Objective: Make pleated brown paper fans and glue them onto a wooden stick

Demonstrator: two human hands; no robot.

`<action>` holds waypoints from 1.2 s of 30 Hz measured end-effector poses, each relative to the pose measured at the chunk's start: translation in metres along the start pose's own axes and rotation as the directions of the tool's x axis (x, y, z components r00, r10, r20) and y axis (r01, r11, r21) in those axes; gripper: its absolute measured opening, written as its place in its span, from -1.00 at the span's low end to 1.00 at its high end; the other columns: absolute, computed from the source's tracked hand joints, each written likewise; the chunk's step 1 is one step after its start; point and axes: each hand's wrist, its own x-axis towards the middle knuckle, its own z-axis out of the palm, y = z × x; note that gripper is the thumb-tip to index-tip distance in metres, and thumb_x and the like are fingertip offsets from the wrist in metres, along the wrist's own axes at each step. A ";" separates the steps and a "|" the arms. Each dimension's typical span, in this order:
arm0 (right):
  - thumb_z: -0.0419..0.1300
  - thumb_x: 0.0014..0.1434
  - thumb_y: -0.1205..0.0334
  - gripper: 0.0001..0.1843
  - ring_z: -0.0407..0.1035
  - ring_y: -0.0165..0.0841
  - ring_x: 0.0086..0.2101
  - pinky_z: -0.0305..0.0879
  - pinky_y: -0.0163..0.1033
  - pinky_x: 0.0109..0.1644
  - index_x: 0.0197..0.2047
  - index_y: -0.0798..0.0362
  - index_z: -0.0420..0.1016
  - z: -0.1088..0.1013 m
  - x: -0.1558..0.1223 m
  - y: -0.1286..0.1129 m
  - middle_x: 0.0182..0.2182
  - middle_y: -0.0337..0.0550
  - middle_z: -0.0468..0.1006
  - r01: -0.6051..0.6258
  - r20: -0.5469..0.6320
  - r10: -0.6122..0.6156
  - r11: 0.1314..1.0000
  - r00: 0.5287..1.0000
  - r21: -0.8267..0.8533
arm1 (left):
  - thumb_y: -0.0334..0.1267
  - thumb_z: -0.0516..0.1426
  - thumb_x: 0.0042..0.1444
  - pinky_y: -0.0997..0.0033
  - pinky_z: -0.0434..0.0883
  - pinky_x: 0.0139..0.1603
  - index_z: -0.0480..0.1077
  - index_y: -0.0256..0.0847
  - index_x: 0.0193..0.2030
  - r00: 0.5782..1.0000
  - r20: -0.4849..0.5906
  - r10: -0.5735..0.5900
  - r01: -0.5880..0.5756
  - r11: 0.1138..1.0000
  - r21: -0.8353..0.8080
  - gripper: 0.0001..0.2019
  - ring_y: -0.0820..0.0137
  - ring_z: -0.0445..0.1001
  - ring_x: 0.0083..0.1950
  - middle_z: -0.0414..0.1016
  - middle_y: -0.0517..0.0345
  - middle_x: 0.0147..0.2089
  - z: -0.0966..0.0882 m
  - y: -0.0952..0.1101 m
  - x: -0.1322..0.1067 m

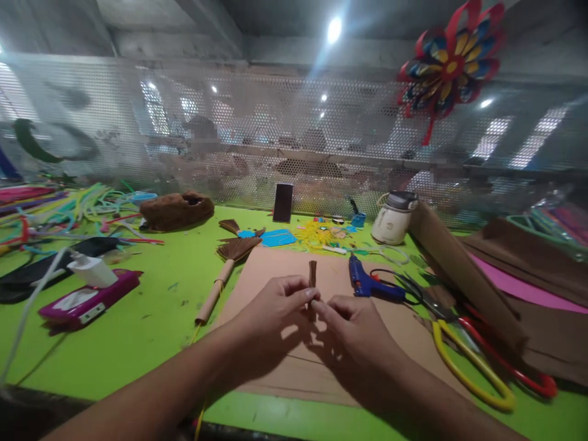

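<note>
Between my two hands stands a narrow folded strip of brown paper (pixel 313 273), held upright over a tan cardboard sheet (pixel 271 269). My left hand (pixel 280 306) pinches it between thumb and fingers. From the other side, the fingertips of my right hand (pixel 351 318) press on its lower part. Left of the cardboard lies a small brown paper broom shape with a fanned head (pixel 239 247) and a rolled handle (pixel 215 294). A blue glue gun (pixel 374 286) rests on the cardboard's right side, beyond my right hand.
Scissors with yellow and red handles (pixel 473 367) lie at right beside brown paper sheets (pixel 551 343). A white jar (pixel 391 222), a phone (pixel 282 203) and yellow scraps (pixel 316 236) stand or lie at the back. A purple power strip (pixel 92 300) and a brown pouch (pixel 177 211) are at left.
</note>
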 end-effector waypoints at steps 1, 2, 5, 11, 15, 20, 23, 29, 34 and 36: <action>0.25 0.06 0.02 -0.65 0.15 -0.49 -0.61 0.04 -0.36 -0.59 -0.56 0.11 0.38 -0.005 0.003 -0.001 -0.65 -0.29 0.28 0.053 -0.052 -0.060 0.991 0.997 -0.126 | -0.18 0.16 0.08 0.54 0.16 -0.42 0.35 -0.23 -0.34 1.000 0.008 0.015 -0.015 1.000 0.022 -0.85 0.52 0.29 -0.40 0.32 0.21 -0.40 0.003 0.000 -0.001; 0.24 0.06 0.01 -0.66 0.19 -0.47 -0.60 0.08 -0.35 -0.57 -0.54 0.10 0.40 -0.009 0.006 -0.002 -0.62 -0.27 0.32 0.099 -0.087 -0.121 0.970 0.989 -0.221 | -0.19 0.15 0.08 0.55 0.15 -0.43 0.35 -0.23 -0.34 1.000 0.018 0.016 -0.017 0.999 0.047 -0.85 0.53 0.26 -0.40 0.30 0.22 -0.41 0.005 0.000 -0.002; 0.22 0.07 0.03 -0.73 0.26 -0.42 -0.53 0.19 -0.32 -0.50 -0.44 0.08 0.42 -0.016 0.012 -0.003 -0.55 -0.24 0.39 0.184 -0.101 -0.214 0.952 0.971 -0.245 | -0.20 0.13 0.09 0.55 0.17 -0.39 0.37 -0.21 -0.31 0.997 0.078 0.004 -0.014 0.993 0.118 -0.87 0.52 0.23 -0.34 0.31 0.19 -0.35 0.011 -0.001 -0.006; 0.25 0.04 0.10 -0.78 0.28 -0.42 -0.53 0.20 -0.31 -0.46 -0.47 0.08 0.40 -0.022 0.012 -0.006 -0.57 -0.26 0.40 0.105 -0.036 -0.105 0.994 0.994 -0.008 | -0.20 0.16 0.07 0.47 0.23 -0.30 0.43 -0.26 -0.30 0.984 0.173 -0.041 0.019 0.992 0.123 -0.84 0.48 0.29 -0.31 0.38 0.10 -0.30 0.007 -0.003 -0.005; 0.27 0.02 0.13 -0.80 0.25 -0.48 -0.56 0.15 -0.35 -0.48 -0.46 0.08 0.42 -0.035 0.020 -0.011 -0.56 -0.26 0.44 0.140 -0.142 -0.130 0.988 0.981 0.060 | -0.34 0.25 -0.06 0.43 0.27 -0.26 0.45 -0.25 -0.18 1.000 -0.023 -0.014 0.016 0.994 0.105 -0.75 0.44 0.38 -0.28 0.44 0.07 -0.24 -0.006 0.001 0.009; 0.27 0.00 0.15 -0.80 0.22 -0.51 -0.61 0.12 -0.37 -0.53 -0.45 0.10 0.39 -0.035 0.021 -0.013 -0.53 -0.20 0.51 0.076 -0.089 -0.066 0.991 0.994 0.109 | -0.46 0.28 -0.14 0.43 0.28 -0.15 0.47 -0.30 -0.17 0.984 -0.019 0.177 -0.175 0.980 0.094 -0.68 0.42 0.40 -0.21 0.46 0.03 -0.21 -0.024 0.004 0.020; 0.26 0.00 0.21 -0.84 0.19 -0.52 -0.62 0.11 -0.38 -0.54 -0.44 0.09 0.38 -0.027 0.015 -0.012 -0.56 -0.27 0.45 0.044 0.016 -0.045 0.997 0.999 0.059 | -0.48 0.26 -0.12 0.45 0.28 -0.18 0.46 -0.31 -0.14 0.973 0.021 0.232 -0.232 0.972 0.028 -0.68 0.46 0.40 -0.26 0.44 0.06 -0.26 -0.026 0.002 0.019; 0.27 0.01 0.13 -0.76 0.25 -0.49 -0.60 0.19 -0.34 -0.51 -0.51 0.09 0.37 -0.016 0.005 -0.014 -0.61 -0.32 0.36 0.093 0.102 -0.081 0.989 0.992 -0.116 | -0.54 0.22 -0.11 0.46 0.29 -0.19 0.41 -0.29 -0.06 0.958 0.048 0.284 -0.284 0.959 -0.013 -0.60 0.49 0.41 -0.30 0.44 0.13 -0.32 -0.023 0.001 0.016; 0.26 0.00 -0.01 -0.68 0.30 -0.44 -0.62 0.24 -0.29 -0.52 -0.39 0.11 0.47 -0.013 0.004 -0.014 -0.61 -0.31 0.37 0.178 0.036 -0.175 0.964 0.984 -0.197 | -0.45 0.28 -0.10 0.37 0.33 -0.16 0.23 -0.26 0.16 0.958 -0.011 0.288 -0.288 0.957 0.029 -0.37 0.43 0.46 -0.30 0.50 0.05 -0.26 -0.020 -0.001 0.015; 0.24 0.03 0.00 -0.69 0.32 -0.41 -0.60 0.25 -0.28 -0.51 -0.35 0.12 0.50 -0.014 0.005 -0.012 -0.59 -0.27 0.39 0.203 0.042 -0.199 0.949 0.979 -0.243 | -0.43 0.29 -0.11 0.35 0.34 -0.18 0.14 -0.21 0.23 0.955 -0.023 0.297 -0.296 0.954 0.037 -0.27 0.41 0.46 -0.30 0.50 0.05 -0.25 -0.018 -0.001 0.015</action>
